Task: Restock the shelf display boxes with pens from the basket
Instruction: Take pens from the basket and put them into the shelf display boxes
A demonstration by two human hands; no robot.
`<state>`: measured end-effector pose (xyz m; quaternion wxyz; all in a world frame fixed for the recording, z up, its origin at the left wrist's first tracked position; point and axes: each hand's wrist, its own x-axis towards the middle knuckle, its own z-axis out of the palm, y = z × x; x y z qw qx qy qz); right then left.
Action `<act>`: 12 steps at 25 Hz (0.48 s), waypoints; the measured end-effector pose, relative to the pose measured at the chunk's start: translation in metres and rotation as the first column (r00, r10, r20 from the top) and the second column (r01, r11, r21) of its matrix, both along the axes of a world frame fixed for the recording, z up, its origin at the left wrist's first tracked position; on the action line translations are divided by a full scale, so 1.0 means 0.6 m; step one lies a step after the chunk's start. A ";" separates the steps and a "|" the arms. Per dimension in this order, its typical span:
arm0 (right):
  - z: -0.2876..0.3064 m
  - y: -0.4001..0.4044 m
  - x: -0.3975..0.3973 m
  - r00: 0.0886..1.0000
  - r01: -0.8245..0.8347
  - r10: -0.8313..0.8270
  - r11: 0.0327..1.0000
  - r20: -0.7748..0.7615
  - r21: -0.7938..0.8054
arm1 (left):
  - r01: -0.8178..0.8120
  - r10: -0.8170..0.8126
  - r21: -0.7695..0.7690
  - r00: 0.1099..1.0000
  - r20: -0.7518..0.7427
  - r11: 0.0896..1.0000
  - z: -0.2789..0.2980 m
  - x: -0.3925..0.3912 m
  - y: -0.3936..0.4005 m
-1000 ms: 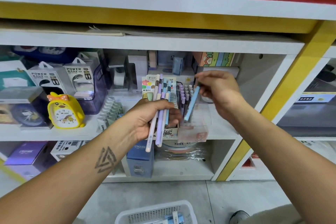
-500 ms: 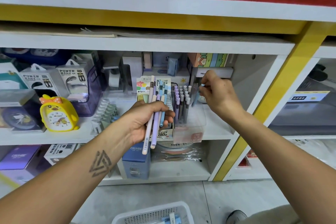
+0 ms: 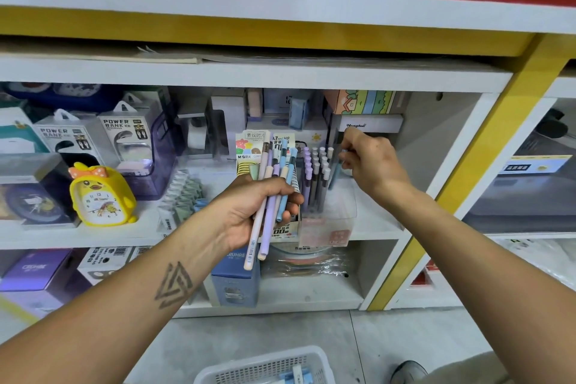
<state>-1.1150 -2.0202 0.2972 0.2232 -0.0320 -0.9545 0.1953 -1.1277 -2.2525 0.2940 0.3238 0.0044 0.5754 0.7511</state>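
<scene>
- While the left hand (image 3: pixel 258 212) squeezed a bunch of pastel plastic pens (image 3: pixel 274 193), it hovered before the white shelf (image 3: pixel 377 227).
- The right hand (image 3: pixel 371 162) pinched one light blue pen (image 3: pixel 335 174) over the clear plastic display box (image 3: pixel 330 212).

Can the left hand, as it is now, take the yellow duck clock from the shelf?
Probably not yet. The way to the yellow duck clock looks free, with nothing in front of it, but the left hand is full, shut around a bundle of pens.
</scene>
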 end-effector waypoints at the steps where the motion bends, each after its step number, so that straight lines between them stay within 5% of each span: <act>1: -0.002 0.000 -0.002 1.000 0.004 -0.003 1.000 -0.011 0.002 | 0.002 -0.002 0.000 1.000 0.002 1.000 0.000 0.000 -0.001; 8: -0.019 0.002 -0.016 0.997 0.073 -0.076 0.988 0.018 0.137 | 0.005 -0.005 0.015 1.000 0.002 1.000 -0.004 0.000 -0.003; 12: -0.012 -0.005 -0.015 0.995 0.095 -0.095 0.995 0.015 0.022 | 0.017 -0.017 0.016 1.000 -0.005 1.000 -0.005 0.002 0.000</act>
